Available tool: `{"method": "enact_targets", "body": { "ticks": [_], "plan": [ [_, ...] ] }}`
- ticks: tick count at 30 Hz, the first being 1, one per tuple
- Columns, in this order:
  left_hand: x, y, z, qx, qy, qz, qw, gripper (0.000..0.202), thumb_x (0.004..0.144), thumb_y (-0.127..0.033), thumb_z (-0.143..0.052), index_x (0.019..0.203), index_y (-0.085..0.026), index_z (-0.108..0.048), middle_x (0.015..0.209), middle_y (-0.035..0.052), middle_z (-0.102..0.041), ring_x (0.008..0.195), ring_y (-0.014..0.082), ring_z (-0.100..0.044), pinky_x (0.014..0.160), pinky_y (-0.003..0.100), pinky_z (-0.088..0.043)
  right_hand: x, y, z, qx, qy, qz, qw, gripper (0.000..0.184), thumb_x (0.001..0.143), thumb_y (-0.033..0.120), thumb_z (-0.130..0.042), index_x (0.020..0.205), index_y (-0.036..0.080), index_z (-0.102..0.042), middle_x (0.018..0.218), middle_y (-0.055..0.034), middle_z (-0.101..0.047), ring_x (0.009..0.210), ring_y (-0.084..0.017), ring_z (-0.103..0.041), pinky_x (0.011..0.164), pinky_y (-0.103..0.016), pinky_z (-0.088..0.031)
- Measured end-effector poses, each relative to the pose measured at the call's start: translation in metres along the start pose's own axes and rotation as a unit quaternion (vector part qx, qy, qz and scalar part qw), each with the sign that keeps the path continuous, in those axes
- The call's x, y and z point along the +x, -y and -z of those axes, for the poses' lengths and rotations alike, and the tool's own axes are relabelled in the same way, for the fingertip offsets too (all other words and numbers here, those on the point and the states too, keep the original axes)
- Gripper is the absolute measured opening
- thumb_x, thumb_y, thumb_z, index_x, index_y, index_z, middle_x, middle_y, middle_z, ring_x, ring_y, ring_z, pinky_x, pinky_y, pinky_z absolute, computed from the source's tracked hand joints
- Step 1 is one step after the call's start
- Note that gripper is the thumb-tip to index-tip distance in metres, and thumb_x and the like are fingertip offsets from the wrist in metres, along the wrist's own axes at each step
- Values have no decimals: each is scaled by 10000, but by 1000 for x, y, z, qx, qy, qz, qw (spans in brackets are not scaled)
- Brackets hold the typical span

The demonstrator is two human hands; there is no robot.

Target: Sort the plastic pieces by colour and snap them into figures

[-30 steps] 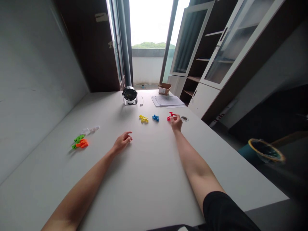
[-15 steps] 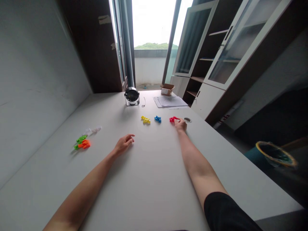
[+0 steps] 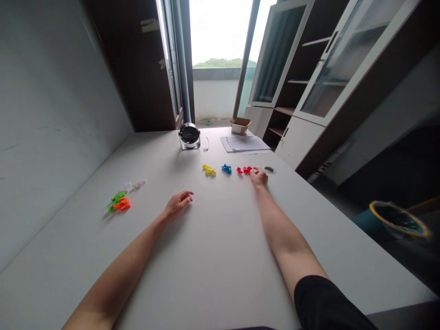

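Observation:
My right hand (image 3: 259, 177) reaches far across the white table (image 3: 213, 256), its curled fingers pinching the small red plastic pieces (image 3: 244, 169) that lie on the surface. To their left sit a blue piece (image 3: 226, 168) and a yellow piece (image 3: 209, 170), in a row. Nearer the middle of the table my left hand (image 3: 178, 204) rests, fingers loosely apart and holding nothing. Green (image 3: 118, 197), orange (image 3: 122, 205) and clear white (image 3: 135, 185) pieces lie together at the left.
A small round fan (image 3: 189, 136), a thin cable (image 3: 206, 144), a stack of papers (image 3: 244, 143) and a small cardboard box (image 3: 240, 125) stand at the far end. A cable hole (image 3: 270, 170) is beside my right hand. A bin (image 3: 398, 220) stands off the table's right edge, with glass-door cabinets (image 3: 309, 82) behind.
My right hand, which held the red pieces slightly raised, has lowered them onto the table beside the blue piece. My left hand has stayed in place.

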State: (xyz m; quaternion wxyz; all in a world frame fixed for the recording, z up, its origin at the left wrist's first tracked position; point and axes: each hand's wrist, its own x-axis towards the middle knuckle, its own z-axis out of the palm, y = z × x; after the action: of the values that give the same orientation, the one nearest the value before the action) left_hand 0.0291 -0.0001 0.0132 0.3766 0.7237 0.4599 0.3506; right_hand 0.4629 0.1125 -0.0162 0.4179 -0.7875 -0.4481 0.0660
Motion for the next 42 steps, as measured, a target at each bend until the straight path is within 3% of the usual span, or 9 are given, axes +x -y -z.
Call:
{"method": "enact_targets", "body": {
  "ticks": [3,6,11,16,28,36,42],
  "plan": [
    [0,-1,0,3,0,1,1000,336,870,-368,-538,1121,-202,-687,877,33,-704,768,163,-611,712,248,-457,-5,4,3,-7,-6,18,1000,345,886,355,-534,1135,163,-675,929,-101,-699,846,-227,-624,789,-302,-458],
    [0,-1,0,2,-2,1,1000,328,868,-370,-539,1106,-206,-694,869,31,-705,777,166,-618,724,251,-465,-14,13,3,-25,-18,91,995,321,909,312,-463,1094,148,-667,950,-111,-682,877,-234,-605,813,-312,-447],
    [0,-2,0,4,4,2,1000,329,869,-376,-542,1101,-205,-700,883,37,-709,798,174,-626,740,257,-473,-34,35,-6,-52,45,253,965,293,907,257,-468,1075,169,-691,1081,-113,-631,1001,-234,-558,928,-330,-415],
    [0,-3,1,16,6,-1,1000,323,870,-373,-540,1089,-205,-706,881,37,-710,789,175,-625,726,257,-473,-43,44,-11,-112,81,318,938,282,931,244,-478,1112,227,-693,1175,-80,-598,1140,-254,-468,1016,-378,-343],
    [-1,-1,0,17,4,2,1000,314,870,-370,-543,1084,-213,-711,881,34,-713,799,177,-632,745,261,-478,-35,34,-22,-193,46,266,943,237,896,282,-566,1065,183,-699,1090,-133,-582,1067,-285,-454,940,-378,-377],
    [-1,-1,1,19,12,1,1000,318,881,-381,-534,1089,-213,-706,893,37,-714,820,182,-641,770,270,-487,-35,27,-16,-211,13,195,958,290,869,324,-595,1108,169,-652,1156,-148,-583,1046,-296,-471,889,-389,-380],
    [0,-1,1,29,14,-2,999,327,886,-376,-525,1098,-205,-705,899,40,-716,823,182,-640,767,267,-487,-32,25,-12,-215,8,151,965,215,880,276,-574,1050,167,-648,1102,-147,-599,1040,-289,-480,874,-376,-364]
  ]
}}
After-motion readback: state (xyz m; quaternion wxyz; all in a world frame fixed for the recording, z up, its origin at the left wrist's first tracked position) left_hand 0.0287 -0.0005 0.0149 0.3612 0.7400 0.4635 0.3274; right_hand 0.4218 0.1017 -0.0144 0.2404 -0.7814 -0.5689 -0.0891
